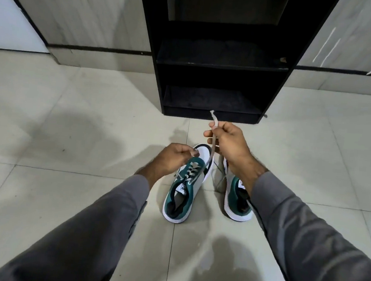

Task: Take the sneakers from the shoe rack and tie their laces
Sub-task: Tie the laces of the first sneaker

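Note:
Two green, white and grey sneakers stand side by side on the tiled floor, toes pointing at the rack. My left hand (173,156) pinches one lace end over the left sneaker (185,185). My right hand (229,142) is raised above the toe and grips the other lace end (214,122), pulled taut upward. The right sneaker (237,196) is partly hidden by my right wrist; its loose laces (219,179) lie beside it.
A black shoe rack (216,64) with bare shelves stands against the wall just beyond the sneakers. Pale glossy floor tiles (68,130) spread on both sides. A white door (8,24) is at the far left.

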